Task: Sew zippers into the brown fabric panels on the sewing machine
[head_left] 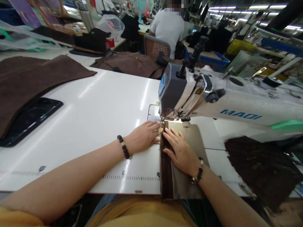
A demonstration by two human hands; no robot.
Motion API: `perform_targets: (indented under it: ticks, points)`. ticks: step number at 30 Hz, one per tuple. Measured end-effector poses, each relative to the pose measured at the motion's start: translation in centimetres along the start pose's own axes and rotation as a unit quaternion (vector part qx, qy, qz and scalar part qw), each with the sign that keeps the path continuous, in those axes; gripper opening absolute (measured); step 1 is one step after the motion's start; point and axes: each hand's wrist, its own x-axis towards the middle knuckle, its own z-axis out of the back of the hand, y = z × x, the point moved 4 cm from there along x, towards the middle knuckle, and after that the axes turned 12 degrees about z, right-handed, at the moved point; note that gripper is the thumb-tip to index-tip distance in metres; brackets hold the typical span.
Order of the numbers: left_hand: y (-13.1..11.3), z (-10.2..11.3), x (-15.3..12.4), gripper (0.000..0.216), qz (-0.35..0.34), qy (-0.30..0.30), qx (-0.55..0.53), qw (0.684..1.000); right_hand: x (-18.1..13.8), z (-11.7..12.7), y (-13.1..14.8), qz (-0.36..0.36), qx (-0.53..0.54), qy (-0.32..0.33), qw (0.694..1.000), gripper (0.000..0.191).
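A tan fabric piece [193, 138] with a dark brown strip [166, 176] along its left edge lies under the head of a white sewing machine [189, 94]. My left hand [144, 136] lies flat on the table beside the strip, fingers stretched toward the needle area. My right hand [180, 150] rests flat on the tan fabric, fingers spread and pointing to the presser foot. Both wrists wear bead bracelets. Neither hand grips anything; both press down close to the needle.
Brown fabric [28, 82] and a black tray [28, 119] lie at the left of the white table [99, 107]. A dark brown heap [258, 164] sits at the right. A person in a white shirt [169, 28] sits ahead with their back turned.
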Motion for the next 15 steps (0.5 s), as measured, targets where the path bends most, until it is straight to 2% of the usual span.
perform_targets:
  ticks: [3,7,10,13,15]
  points:
    - [-1.6,0.9,-1.3,0.027,-0.015,0.031,0.018,0.999,0.0,0.0,-0.1,-0.006,0.005,0.012,1.000,0.048]
    - [-5.2,2.3,-4.6,0.021,-0.089,0.036,-0.004,0.995,0.0,0.0,-0.2,-0.010,0.004,0.018,1.000,0.049]
    - [-7.7,2.6,-6.9,0.025,-0.130,-0.007,-0.040,0.991,-0.1,-0.1,-0.2,-0.013,0.000,0.020,1.000,0.048]
    - [-8.9,2.2,-7.9,0.025,-0.125,-0.066,-0.062,0.988,-0.1,-0.1,-0.1,-0.012,-0.004,0.018,1.000,0.049]
    - [-9.3,1.9,-8.2,0.029,-0.127,-0.084,-0.071,0.986,-0.2,-0.1,-0.1,-0.009,-0.005,0.012,1.000,0.049]
